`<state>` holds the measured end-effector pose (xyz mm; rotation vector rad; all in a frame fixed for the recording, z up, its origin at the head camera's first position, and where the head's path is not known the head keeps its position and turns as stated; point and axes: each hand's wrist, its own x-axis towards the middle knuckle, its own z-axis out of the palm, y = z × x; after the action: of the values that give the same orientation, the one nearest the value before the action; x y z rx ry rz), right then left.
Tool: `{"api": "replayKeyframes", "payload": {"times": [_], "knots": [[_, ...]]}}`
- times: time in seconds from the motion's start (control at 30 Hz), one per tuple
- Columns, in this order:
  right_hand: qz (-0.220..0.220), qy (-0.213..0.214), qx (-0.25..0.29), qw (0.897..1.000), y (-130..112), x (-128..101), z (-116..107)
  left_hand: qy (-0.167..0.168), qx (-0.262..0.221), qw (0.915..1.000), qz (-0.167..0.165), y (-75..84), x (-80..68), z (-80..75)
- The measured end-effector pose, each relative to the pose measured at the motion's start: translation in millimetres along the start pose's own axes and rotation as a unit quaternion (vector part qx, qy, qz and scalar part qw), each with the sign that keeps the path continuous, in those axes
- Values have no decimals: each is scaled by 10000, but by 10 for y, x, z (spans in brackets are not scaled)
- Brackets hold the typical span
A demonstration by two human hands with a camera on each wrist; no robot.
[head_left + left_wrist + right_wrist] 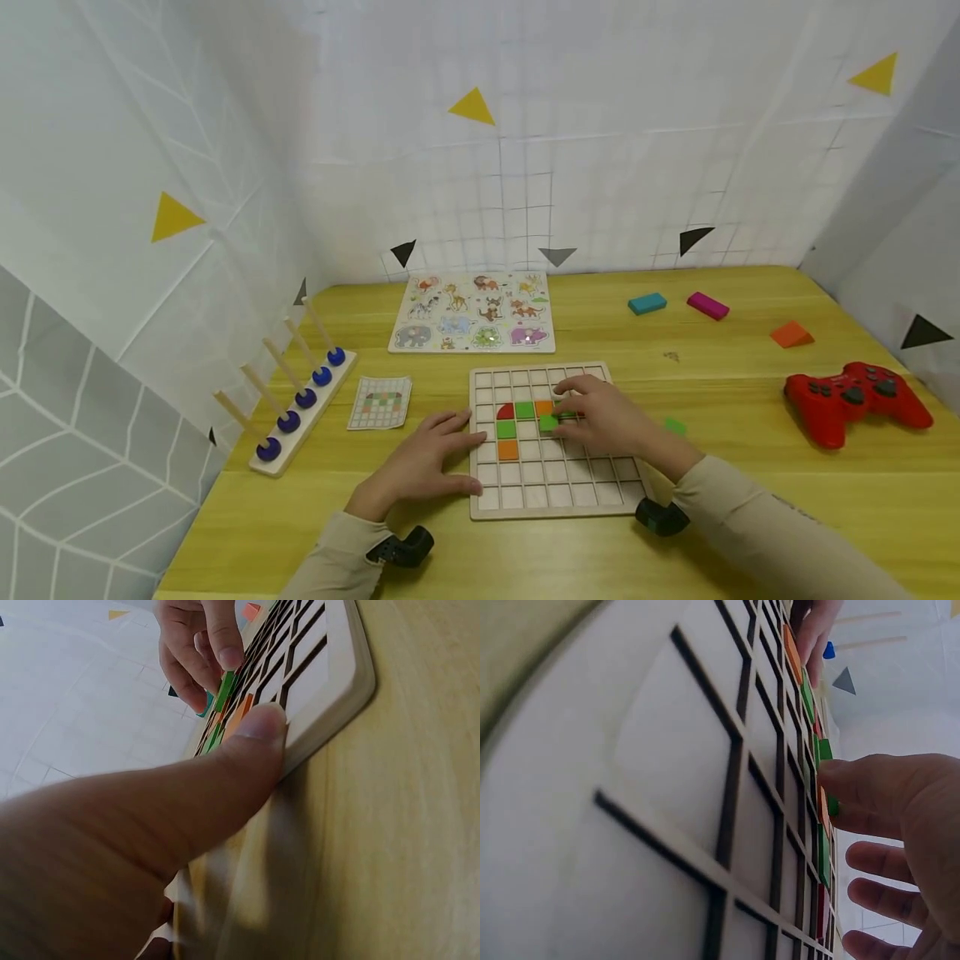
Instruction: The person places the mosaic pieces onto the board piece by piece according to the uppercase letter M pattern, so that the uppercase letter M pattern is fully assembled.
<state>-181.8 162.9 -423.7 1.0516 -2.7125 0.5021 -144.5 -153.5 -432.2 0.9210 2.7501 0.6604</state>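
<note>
Yellow wood table (750, 517), white gridded walls (600, 167)

right hand (600, 414) sets a green tile (548, 422) on the grid board (551, 487); left hand (423, 462) steadies it.

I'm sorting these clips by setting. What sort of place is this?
Probably a staged recording booth, not a home: white grid sheets with triangle markers enclose a wooden table of toys, such as a grid puzzle board.
</note>
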Motion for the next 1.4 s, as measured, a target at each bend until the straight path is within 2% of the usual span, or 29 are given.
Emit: {"api": "replayKeyframes", "payload": {"times": [0.77,0.87,1.0,1.1,1.27,1.4], "knots": [[-114,79,-143,9998,10,-60,6,-85,-4,9999,67,49,55,2],[-28,185,20,9998,40,-97,-37,-80,-2,9999,88,59,53,3],[170,344,329,9987,224,-272,-233,-122,-11,9999,89,69,53,5],[231,234,291,9990,453,-515,-426,-152,37,9999,68,64,48,1],[357,-388,203,9984,741,-885,-618,-84,97,9999,-8,31,24,-16],[455,-699,215,9963,823,-1043,-616,-119,14,9999,-45,15,8,-4]]}}
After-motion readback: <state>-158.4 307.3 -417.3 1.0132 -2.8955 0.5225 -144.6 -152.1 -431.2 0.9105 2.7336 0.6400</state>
